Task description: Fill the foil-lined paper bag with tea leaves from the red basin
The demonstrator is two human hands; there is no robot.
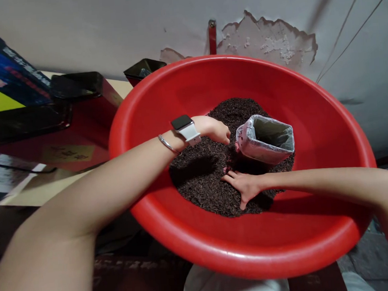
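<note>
Inside a wide red plastic tub (248, 259) lies a heap of dark, thin loose bits (201, 185) that look like tea leaves. My left hand (215, 130), with a watch and a bangle on its arm, is held over the heap with its fingers curled in; whatever they may hold is hidden. My right hand (246, 186) rests on the near side of the heap, fingers spread and holding nothing. Between and to the right of my hands, an open rectangular bag (260, 147) with a foil-like lining stands tilted in the heap. Small pinkish bits (227, 169) show near my right fingertips.
Red and black tins (89, 122) stand left of the tub, with a blue and yellow printed box (6, 74) behind them. A smaller dark open tin (145, 70) sits by the tub's far left rim. A wall with peeling paint (269, 38) rises behind.
</note>
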